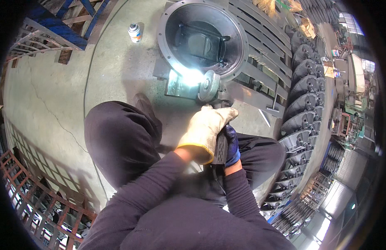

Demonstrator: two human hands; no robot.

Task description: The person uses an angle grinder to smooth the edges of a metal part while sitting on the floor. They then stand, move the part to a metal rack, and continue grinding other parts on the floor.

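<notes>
Both of my hands are closed around an angle grinder (220, 151). My left hand (206, 128), in a cream work glove with a yellow cuff, wraps over its front part. Lower down, my right hand (231, 143) in a dark blue glove grips the body from the right side. The grinder's round disc (208, 86) is at the lower rim of a large grey metal housing (161, 35), a bowl with a flange with bolt holes. I cannot tell whether disc and rim touch. Intense white glare (192, 77) beside the disc hides part of that edge.
A spray can (135, 33) stands on the concrete floor left of the housing. Slatted metal pallets (259, 58) lie to the right, with a T-handled tool (275, 104) on them. Beyond runs a row of dark castings (303, 100). A red-brown rack (39, 196) is at lower left.
</notes>
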